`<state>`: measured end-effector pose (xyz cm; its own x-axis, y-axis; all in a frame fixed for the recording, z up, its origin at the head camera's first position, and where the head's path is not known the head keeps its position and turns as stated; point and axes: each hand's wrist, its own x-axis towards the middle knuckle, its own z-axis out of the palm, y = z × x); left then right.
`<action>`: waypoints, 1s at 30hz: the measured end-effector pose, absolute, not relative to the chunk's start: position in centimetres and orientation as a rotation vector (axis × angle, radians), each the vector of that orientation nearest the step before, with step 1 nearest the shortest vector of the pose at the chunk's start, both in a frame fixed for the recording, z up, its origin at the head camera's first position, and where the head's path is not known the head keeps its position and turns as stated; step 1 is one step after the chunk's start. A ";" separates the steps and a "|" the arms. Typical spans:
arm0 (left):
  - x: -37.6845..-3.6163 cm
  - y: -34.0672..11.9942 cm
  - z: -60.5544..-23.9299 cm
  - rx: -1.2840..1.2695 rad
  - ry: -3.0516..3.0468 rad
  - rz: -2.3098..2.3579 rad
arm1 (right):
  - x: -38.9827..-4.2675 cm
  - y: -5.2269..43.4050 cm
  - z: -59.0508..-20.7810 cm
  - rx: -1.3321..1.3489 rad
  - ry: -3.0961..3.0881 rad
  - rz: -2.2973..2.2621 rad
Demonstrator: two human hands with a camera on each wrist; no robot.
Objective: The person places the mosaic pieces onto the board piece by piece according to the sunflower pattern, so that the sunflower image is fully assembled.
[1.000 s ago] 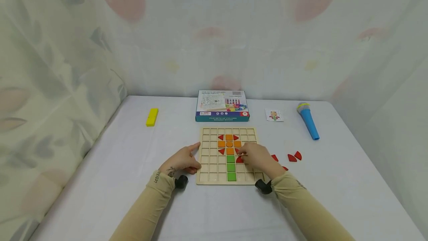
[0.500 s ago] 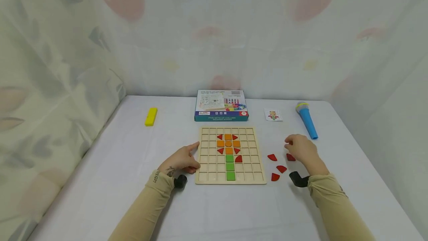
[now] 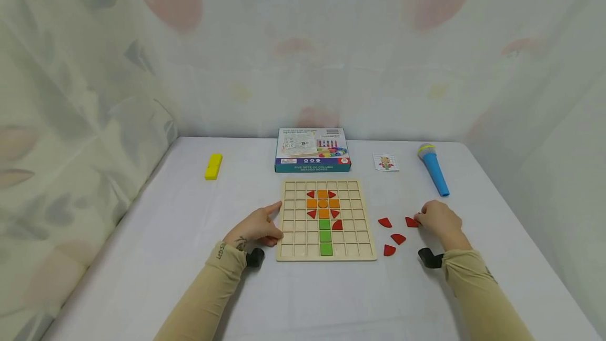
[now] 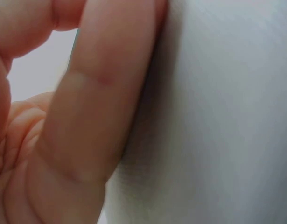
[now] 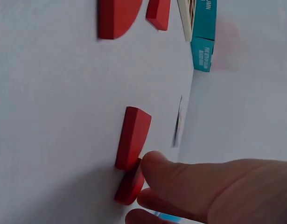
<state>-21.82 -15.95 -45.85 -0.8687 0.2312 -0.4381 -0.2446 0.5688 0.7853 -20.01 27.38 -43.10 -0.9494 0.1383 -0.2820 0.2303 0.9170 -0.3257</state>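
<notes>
1. Red quarter piece on the table, right of the board, and our right hand is on it: thumb and fingertips meet its upper edge, though we cannot tell whether that grip is clamped.
2. Close company here! A neighbouring red piece lies against it or very nearly, so we would do best to pinch only the far one and lift straight up, no sideways drag.
3. Over on the left, our left hand spreads thumb and forefinger apart along the board's left edge, a useful brace, we judge, against slipping.
4. On the board, a red quarter sits just right of the top green square; we should check the curve's direction on the picture card before any piece goes down.
</notes>
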 end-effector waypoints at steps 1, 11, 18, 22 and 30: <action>-21.8 -16.0 -45.8 -0.012 2.300 1.260 | -20.0 27.3 -43.2 0.276 2.824 -0.522; -21.7 -15.9 -45.9 -0.008 2.290 1.276 | -20.3 27.0 -43.7 0.252 2.828 -0.555; -21.8 -15.9 -45.9 0.006 2.285 1.277 | -20.4 26.1 -43.2 0.261 2.868 -0.618; -21.7 -15.9 -45.8 -0.006 2.286 1.274 | -20.6 24.2 -42.5 0.192 2.894 -0.724; -21.7 -15.9 -45.7 -0.029 2.267 1.289 | -21.1 19.3 -42.1 -0.072 2.916 -0.842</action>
